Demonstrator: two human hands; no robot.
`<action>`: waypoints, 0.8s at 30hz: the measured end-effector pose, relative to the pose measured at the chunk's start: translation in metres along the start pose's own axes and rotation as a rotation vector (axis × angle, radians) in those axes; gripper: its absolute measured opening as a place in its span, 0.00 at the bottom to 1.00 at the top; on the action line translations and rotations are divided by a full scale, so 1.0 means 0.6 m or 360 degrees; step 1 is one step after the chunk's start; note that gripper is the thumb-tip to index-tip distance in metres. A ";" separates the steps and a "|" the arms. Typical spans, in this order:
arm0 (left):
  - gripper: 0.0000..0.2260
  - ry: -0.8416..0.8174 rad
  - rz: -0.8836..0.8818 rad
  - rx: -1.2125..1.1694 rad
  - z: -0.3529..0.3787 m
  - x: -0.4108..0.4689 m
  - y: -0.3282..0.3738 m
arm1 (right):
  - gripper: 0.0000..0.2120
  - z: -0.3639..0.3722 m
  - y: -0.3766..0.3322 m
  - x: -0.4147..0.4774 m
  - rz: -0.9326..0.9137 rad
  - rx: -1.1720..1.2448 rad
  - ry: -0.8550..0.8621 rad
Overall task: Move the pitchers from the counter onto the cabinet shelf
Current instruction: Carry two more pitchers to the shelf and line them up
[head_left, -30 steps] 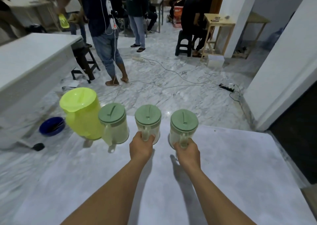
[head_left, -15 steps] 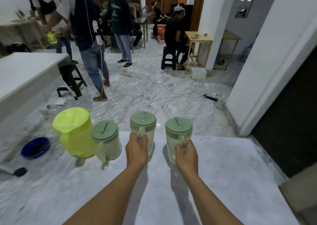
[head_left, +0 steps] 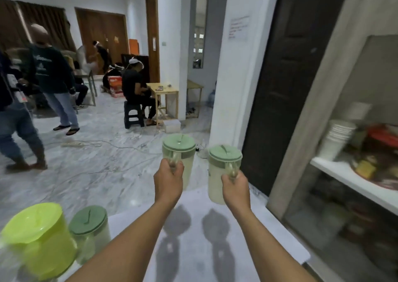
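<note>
Both hands are closed, each around the handle of one clear pitcher with a green lid. The left hand [head_left: 168, 179] grips the handle of the left pitcher [head_left: 179, 159], and the right hand [head_left: 235, 187] grips the handle of the right pitcher [head_left: 223, 172]. Both pitchers are upright and in the air above the far part of the white worktop [head_left: 193, 238]; their two shadows lie on the worktop below, between the forearms. The handles point toward the person, so each pitcher body is just beyond the knuckles of the hand that holds it. The two pitchers are near each other but do not touch.

Two more pitchers stand at the left end of the worktop, well apart from the hands: a third clear pitcher with green lid [head_left: 89, 232] and, just beside it on its left, a yellow-green pitcher [head_left: 36, 241]. Whether these two touch I cannot tell.

On the right is the cabinet, with a white shelf [head_left: 353, 180]. On this shelf is a stack of white cups [head_left: 338, 139], next to some blurred packages.
</note>
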State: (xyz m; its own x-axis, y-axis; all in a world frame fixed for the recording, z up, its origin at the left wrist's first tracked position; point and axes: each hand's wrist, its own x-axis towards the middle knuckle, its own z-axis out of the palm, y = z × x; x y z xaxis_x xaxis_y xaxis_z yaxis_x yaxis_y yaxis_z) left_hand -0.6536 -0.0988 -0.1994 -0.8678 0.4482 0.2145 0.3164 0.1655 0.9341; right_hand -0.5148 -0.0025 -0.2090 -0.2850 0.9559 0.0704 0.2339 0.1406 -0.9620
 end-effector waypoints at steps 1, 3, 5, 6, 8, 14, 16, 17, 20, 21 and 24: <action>0.09 -0.0057 0.0031 -0.0039 0.003 -0.006 0.018 | 0.05 -0.024 -0.014 -0.012 -0.0017 0.0005 0.0079; 0.09 -0.0154 0.0086 -0.0094 0.013 -0.026 0.057 | 0.05 -0.074 -0.034 -0.035 -0.0045 0.0025 0.0219; 0.09 -0.0255 0.0146 -0.0122 0.026 -0.053 0.096 | 0.04 -0.124 -0.050 -0.059 -0.0035 0.0029 0.0367; 0.09 -0.0313 0.0193 -0.0164 0.036 -0.072 0.122 | 0.04 -0.156 -0.058 -0.073 -0.0028 0.0040 0.0464; 0.08 -0.0393 0.0259 -0.0245 0.055 -0.109 0.167 | 0.04 -0.213 -0.071 -0.099 -0.0049 0.0018 0.0612; 0.08 -0.0705 0.0397 -0.0463 0.110 -0.243 0.293 | 0.04 -0.390 -0.109 -0.208 -0.0091 -0.0093 0.1040; 0.09 -0.0802 0.0447 -0.0532 0.121 -0.296 0.326 | 0.05 -0.444 -0.114 -0.249 -0.0059 -0.0118 0.1169; 0.09 -0.0848 0.0470 -0.0561 0.127 -0.323 0.343 | 0.06 -0.471 -0.116 -0.271 -0.0059 -0.0132 0.1246; 0.09 -0.1032 0.0493 -0.0666 0.140 -0.405 0.388 | 0.08 -0.543 -0.124 -0.343 -0.0059 -0.0167 0.1447; 0.09 -0.1093 0.0495 -0.0720 0.145 -0.429 0.398 | 0.08 -0.562 -0.126 -0.366 -0.0038 -0.0203 0.1502; 0.09 -0.1226 0.0535 -0.0778 0.153 -0.498 0.430 | 0.08 -0.618 -0.133 -0.434 -0.0006 -0.0278 0.1664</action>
State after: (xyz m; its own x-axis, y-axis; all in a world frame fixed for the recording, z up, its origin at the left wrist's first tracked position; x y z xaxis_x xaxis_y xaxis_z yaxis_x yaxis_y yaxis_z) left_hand -0.2773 -0.1093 -0.0488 -0.2178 0.8863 0.4087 0.1569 -0.3815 0.9110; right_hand -0.1147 -0.1670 -0.0529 0.6359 0.6902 0.3454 0.3889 0.1000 -0.9158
